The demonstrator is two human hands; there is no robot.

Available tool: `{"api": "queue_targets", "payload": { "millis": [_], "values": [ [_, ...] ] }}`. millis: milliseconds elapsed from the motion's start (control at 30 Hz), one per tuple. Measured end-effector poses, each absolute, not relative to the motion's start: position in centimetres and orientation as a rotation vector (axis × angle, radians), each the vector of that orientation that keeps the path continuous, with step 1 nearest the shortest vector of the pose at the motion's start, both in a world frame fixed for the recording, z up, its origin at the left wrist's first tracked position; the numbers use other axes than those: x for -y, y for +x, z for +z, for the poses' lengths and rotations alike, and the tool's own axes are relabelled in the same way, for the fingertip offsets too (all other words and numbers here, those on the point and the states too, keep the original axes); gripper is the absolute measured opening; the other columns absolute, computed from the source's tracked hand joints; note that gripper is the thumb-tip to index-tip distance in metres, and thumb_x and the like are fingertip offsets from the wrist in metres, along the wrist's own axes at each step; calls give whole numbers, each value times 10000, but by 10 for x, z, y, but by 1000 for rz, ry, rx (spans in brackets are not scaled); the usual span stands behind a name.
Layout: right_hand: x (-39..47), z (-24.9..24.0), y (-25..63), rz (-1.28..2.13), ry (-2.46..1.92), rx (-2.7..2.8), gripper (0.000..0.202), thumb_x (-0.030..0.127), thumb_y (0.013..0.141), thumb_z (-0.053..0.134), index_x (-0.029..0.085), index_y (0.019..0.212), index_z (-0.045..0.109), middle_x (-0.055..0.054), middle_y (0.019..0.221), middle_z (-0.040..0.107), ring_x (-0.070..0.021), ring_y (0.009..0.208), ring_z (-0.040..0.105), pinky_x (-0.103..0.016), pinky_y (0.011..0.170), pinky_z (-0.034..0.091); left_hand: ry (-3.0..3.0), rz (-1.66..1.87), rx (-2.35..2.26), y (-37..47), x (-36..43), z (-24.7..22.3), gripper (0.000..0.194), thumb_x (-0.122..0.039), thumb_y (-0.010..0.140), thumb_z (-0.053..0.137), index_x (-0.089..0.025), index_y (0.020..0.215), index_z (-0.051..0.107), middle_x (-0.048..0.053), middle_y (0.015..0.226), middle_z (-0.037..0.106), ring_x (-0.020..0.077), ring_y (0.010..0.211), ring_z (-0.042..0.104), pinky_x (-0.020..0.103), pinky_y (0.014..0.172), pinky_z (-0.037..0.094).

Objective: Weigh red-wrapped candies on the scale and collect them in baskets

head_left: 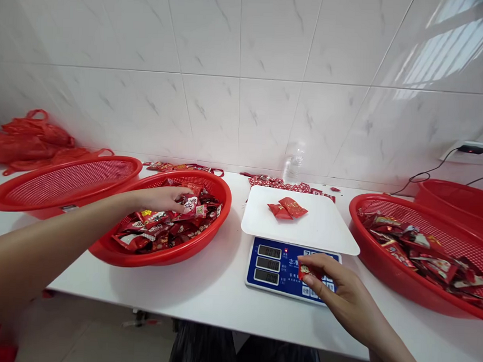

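My left hand (167,198) reaches over the red basket (220,225) on the left, its fingers closed on a dark red packet (190,203) above a heap of small wrapped packets (156,231). Over the keypad of a blue scale (275,288), my right hand (333,284) pinches a small red packet (306,272) between thumb and fingers. Two red packets (290,208) lie together on the scale's white tray (319,226). The top display seems to read 0.034.
A second packet-filled red basket (381,260) stands at the right, with another red basket (458,199) behind. At the left are an empty red basket (79,178) and red plastic bags (37,137). A clear bottle (293,167), loose packets (178,167) and a cable (419,179) are near the wall.
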State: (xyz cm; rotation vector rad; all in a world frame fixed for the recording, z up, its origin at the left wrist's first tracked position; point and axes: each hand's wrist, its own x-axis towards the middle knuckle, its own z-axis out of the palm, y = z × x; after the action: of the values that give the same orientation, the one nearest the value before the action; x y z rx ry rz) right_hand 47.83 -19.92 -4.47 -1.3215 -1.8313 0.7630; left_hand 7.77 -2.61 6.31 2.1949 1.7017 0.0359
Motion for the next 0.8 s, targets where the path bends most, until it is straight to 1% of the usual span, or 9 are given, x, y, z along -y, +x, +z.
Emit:
{"api": "queue_targets", "payload": {
  "millis": [67, 100, 233, 367, 500, 600, 700, 800],
  "values": [
    [200, -44, 478, 748, -1323, 1828, 258, 420, 896, 536, 302, 1114, 605, -25, 1024, 630, -165, 905, 579, -277, 799, 486, 2147, 24, -1611, 79, 25, 67, 621, -516, 653, 658, -241, 1207, 598, 59, 1259, 609, 294, 1137, 546, 304, 893, 461],
    [199, -44, 478, 742, -1324, 1829, 258, 419, 895, 537, 300, 1113, 607, -26, 1023, 632, -164, 904, 582, -277, 798, 488, 2119, 32, -1566, 82, 25, 69, 622, -536, 675, 642, -249, 1224, 588, 53, 1276, 601, 288, 1149, 540, 303, 904, 456],
    [198, -44, 479, 725, -1312, 1844, 255, 415, 893, 541, 296, 1106, 616, -26, 1011, 641, -157, 886, 595, -264, 775, 500, 2060, 109, -1445, 114, 23, 78, 553, -560, 735, 587, -264, 1202, 596, 25, 1183, 657, 253, 1050, 597, 297, 837, 479],
    [200, -43, 479, 682, -1296, 1847, 275, 424, 889, 535, 273, 1099, 628, -46, 1000, 652, -171, 866, 610, -282, 759, 517, 2196, 167, -1283, 164, 14, 79, 461, -504, 750, 596, -229, 1121, 619, 23, 1120, 679, 219, 1018, 604, 285, 857, 453],
    [205, -42, 480, 660, -1303, 1833, 284, 428, 890, 524, 263, 1093, 635, -57, 978, 657, -182, 844, 614, -294, 736, 529, 2302, 66, -1224, 214, -7, 60, 426, -480, 786, 556, -185, 1088, 617, 60, 1023, 692, 202, 884, 638, 275, 750, 475],
    [209, -42, 485, 641, -1315, 1812, 284, 424, 887, 532, 264, 1099, 633, -59, 987, 657, -184, 856, 611, -298, 755, 527, 2454, 137, -1320, 241, -23, 41, 393, -364, 789, 559, -186, 1138, 598, 70, 1138, 649, 209, 979, 616, 270, 795, 467],
    [212, -44, 492, 639, -1338, 1784, 283, 419, 890, 535, 263, 1107, 626, -57, 997, 650, -181, 877, 604, -295, 769, 521, 2498, 228, -1396, 256, -34, 30, 435, -250, 785, 541, -196, 1216, 546, 72, 1229, 605, 216, 1070, 578, 282, 868, 447],
    [209, -45, 498, 637, -1376, 1746, 289, 425, 892, 531, 254, 1107, 620, -60, 1000, 647, -181, 876, 602, -307, 776, 519, 2487, 297, -1416, 260, -37, 27, 528, -236, 796, 532, -220, 1316, 439, 70, 1275, 574, 209, 1099, 563, 285, 890, 443]
  ]
}}
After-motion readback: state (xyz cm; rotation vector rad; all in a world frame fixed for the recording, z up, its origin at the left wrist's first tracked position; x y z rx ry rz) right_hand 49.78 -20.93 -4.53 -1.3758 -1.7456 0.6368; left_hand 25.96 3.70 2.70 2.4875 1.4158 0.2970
